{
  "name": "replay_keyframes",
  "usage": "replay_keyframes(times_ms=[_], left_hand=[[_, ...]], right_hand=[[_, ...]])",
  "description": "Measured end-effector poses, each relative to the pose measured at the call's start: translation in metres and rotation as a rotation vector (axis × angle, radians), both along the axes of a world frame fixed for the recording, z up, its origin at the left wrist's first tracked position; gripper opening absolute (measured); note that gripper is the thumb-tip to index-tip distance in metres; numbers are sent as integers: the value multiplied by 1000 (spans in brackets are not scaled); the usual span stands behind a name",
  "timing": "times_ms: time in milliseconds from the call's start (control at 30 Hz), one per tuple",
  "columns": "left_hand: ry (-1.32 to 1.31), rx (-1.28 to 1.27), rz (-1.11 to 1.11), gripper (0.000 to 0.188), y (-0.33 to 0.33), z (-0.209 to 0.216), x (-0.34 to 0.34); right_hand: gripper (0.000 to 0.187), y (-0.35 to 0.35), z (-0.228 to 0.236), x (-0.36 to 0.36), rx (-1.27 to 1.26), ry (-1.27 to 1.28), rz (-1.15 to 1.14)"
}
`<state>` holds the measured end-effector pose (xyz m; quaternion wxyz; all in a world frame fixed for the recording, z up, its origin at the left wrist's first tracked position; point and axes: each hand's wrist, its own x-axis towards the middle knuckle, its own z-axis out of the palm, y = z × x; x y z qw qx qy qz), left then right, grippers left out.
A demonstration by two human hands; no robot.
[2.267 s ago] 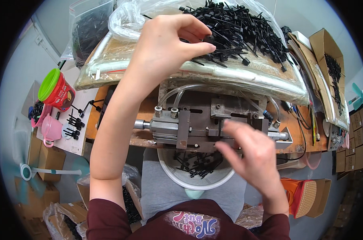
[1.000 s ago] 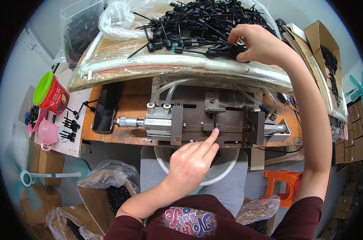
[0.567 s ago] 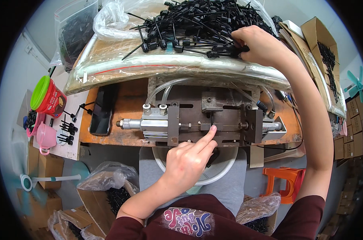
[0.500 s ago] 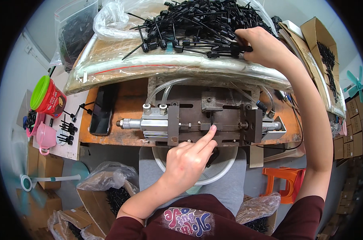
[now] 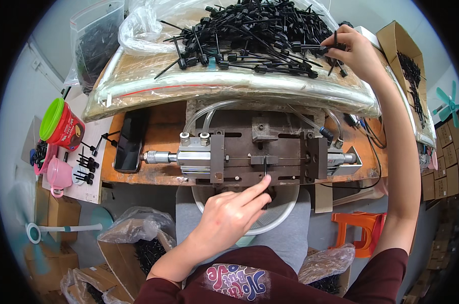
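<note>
- left hand [image 5: 227, 213]: index fingertip has drawn off the block [image 5: 257, 160] toward the bench's [image 5: 163, 124] front edge, so the black stem [image 5: 265, 166] there shows; whether its grip pinches anything, i cannot tell.
- that stem runs front to back, near end toward the front edge.
- right hand [image 5: 359, 52] has shifted rightward at the pile [image 5: 260, 30], grip closed round a black part [image 5: 335, 37] pointing roughly away.

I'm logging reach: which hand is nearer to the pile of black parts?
Right: the right hand is at the right edge of the pile; the left hand is lower in view, by the metal fixture.
</note>
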<state>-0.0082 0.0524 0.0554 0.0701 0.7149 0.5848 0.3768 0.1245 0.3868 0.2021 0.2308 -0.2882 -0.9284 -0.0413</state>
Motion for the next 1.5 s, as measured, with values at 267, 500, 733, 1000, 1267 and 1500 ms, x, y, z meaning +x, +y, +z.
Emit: replay_keyframes(times_ms=[267, 500, 733, 1000, 1267, 1500], left_hand=[[-318, -79, -87, 44, -5, 13, 1], [-1158, -14, -92, 51, 4, 31, -6], [-909, -29, -225, 36, -5, 24, -12], [-48, 124, 88, 28, 6, -8, 0], [172, -30, 128, 21, 20, -1, 5], [74, -90, 112, 31, 20, 2, 3]], right_hand=[[19, -29, -1, 23, -258, 288, 267], [36, -160, -50, 27, -81, 229, 517], [34, -185, -90, 38, -70, 317, 528], [34, -176, -113, 52, 7, 426, 379], [40, -189, -116, 56, 13, 428, 334], [38, -192, -119, 54, 74, 414, 333]])
